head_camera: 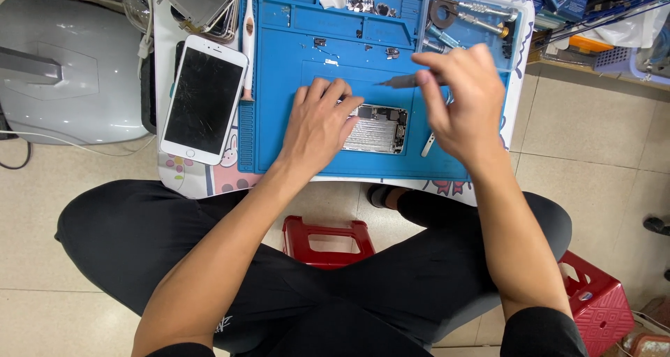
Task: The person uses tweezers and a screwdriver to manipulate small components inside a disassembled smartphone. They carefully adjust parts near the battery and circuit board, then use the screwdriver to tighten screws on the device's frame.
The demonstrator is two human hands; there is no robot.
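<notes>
The opened phone body with its silver shielding and dark circuit parts exposed (377, 129) lies flat on the blue silicone work mat (293, 92), near the mat's front edge and a little right of its middle; bare blue mat shows above it and to its right, where a small pale metal strip (428, 145) lies just beside it. The left hand (319, 123) rests palm down on the left end of the phone body, fingers spread and pressing flat, covering that end; the forearm runs back toward the person's lap. The right hand (464, 99) hovers above and to the right of the phone body, fingers pinched together on a slim grey screwdriver (401, 82) whose tip points left, above the body's upper edge; the wrist is bent. A white smartphone with a cracked dark screen (204, 100) lies left of the mat, well apart; a clear plastic tray of metal tools (474, 18) sits at the mat's far right corner.
</notes>
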